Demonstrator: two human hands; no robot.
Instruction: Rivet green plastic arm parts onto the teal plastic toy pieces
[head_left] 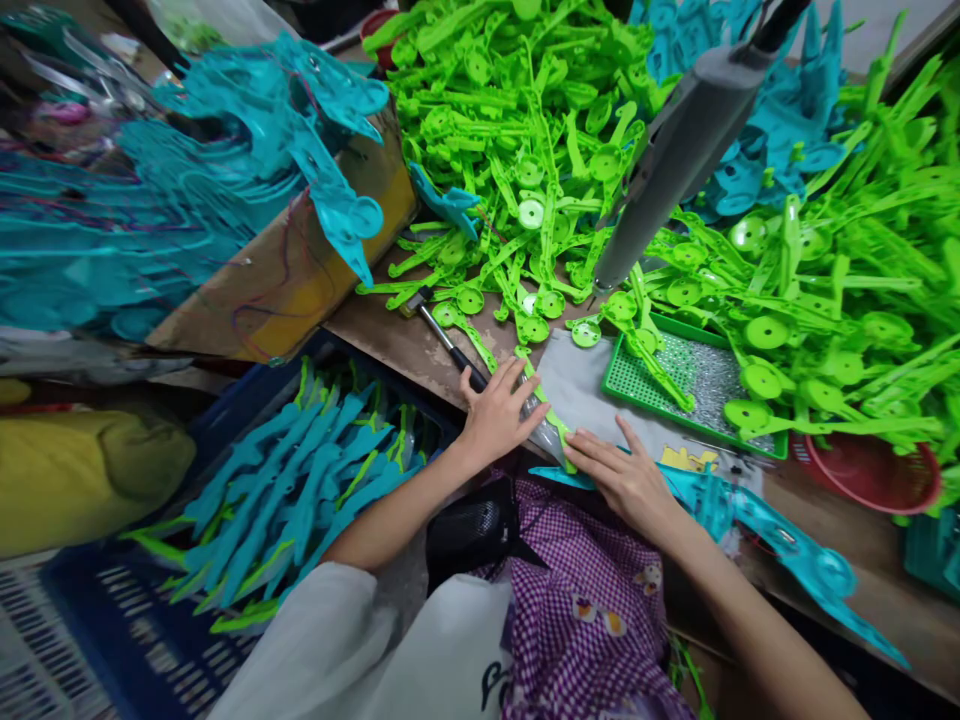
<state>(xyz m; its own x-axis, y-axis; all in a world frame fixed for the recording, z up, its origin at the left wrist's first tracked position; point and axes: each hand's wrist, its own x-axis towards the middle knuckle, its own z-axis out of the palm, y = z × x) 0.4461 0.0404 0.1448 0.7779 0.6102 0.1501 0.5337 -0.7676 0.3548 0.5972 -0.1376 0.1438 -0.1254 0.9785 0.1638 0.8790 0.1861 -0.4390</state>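
My left hand [497, 412] rests at the table's front edge with its fingers spread over a green plastic strip [556, 430] and a clear piece beneath it. Just beside it, my right hand [626, 477] lies flat with fingers stretched out, pressing on a teal plastic part [780, 540] that runs off to the right. The two hands almost meet at the green strip. A small hammer [446, 340] lies just beyond my left hand, its black handle reaching the fingers.
A large heap of green plastic parts [540, 150] covers the wooden table [390, 340]. A green tray of small metal pieces [697, 385], a red basket [877, 475], a grey pole [679, 150], teal parts [150, 230] in a carton, and a blue crate [292, 490] of assembled pieces surround me.
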